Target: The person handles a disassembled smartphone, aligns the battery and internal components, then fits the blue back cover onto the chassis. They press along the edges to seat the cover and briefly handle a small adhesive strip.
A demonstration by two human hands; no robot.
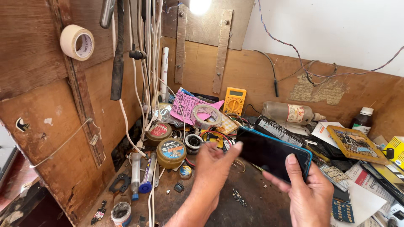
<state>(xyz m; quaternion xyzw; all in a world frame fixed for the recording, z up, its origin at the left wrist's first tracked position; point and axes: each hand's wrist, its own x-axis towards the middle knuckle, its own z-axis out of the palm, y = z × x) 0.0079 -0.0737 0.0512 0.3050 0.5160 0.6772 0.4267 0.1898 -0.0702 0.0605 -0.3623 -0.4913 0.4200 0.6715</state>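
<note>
Cramped plywood corner bench (252, 201), dark scuffed top, rough brown wall panels on the left and back, white wall above.

Right hand (309, 193) grips a smartphone (271, 154): flat dark glass slab, blue rim, screen off, tilted down to the right. Thumb lies across the glass near the right edge, fingers wrapped under. Left hand (212, 168) is open, palm up, fingers spread, tips touching the phone's left end; it grips nothing. The two hands sit close, joined only through the phone, held above the bench front-centre.

Below the hands: a small dark circuit strip (239, 197) on the bare top, which is about the only open patch; clutter closes in on all other sides.

Left of the hands: two round tins, one brass-coloured with a blue label (171, 152), one with a red lid (158, 132) behind it. Two syringes (141, 176) lie side by side, clear barrels, blue tips. A small open jar (121, 212) sits at the front edge.

Behind: one clear tape roll (207, 117) on pink paper (189, 107), one yellow multimeter (234, 101) leaning on the back wall, one plastic bottle (290, 112) lying on its side. One dark bottle with a white cap (363, 120) stands at far right.

Right: a yellow-framed tray (357, 145) of small parts, with papers and cards piled to the edge.

Up on the left wall: one cream tape roll (77, 42), plus hanging white cables (145, 63), too bunched to count.
</note>
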